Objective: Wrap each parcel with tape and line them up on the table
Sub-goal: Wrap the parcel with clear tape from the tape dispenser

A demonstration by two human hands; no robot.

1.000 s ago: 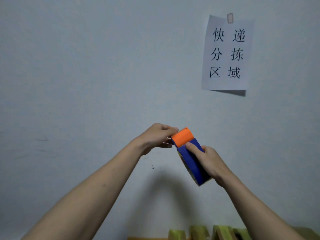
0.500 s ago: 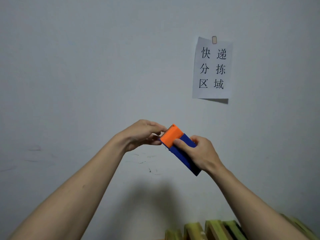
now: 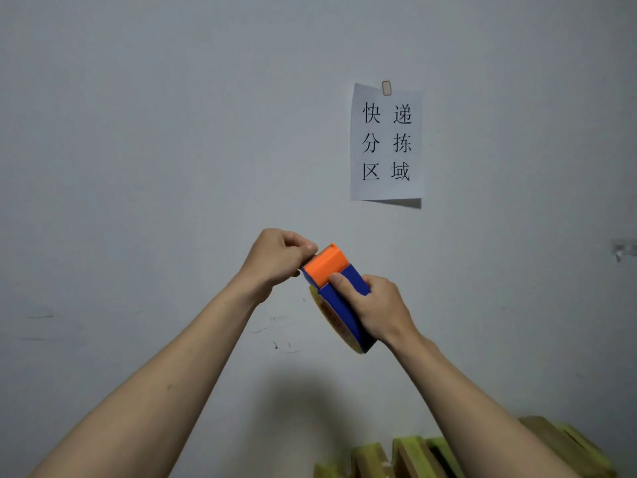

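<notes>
I hold a blue tape dispenser [image 3: 339, 307] with an orange cutter head [image 3: 325, 263] up in front of the wall. My right hand [image 3: 374, 307] grips its blue body, thumb on the orange part. My left hand [image 3: 277, 258] has its fingers curled at the cutter edge, pinching at the tape end there; the tape itself is too thin to make out. A yellowish tape roll [image 3: 331, 322] shows under the dispenser. Several cardboard parcels [image 3: 410, 455] stand in a row at the bottom edge, partly hidden by my right forearm.
A grey-white wall fills the view. A paper sign [image 3: 386, 141] with printed characters hangs on it at the upper right. The table surface is out of view below the parcels.
The view has shifted, so the sign sits a little lower and more central. My hands stay together at the dispenser, the dispenser tilted slightly more upright, left fingers curled tighter at the cutter.
</notes>
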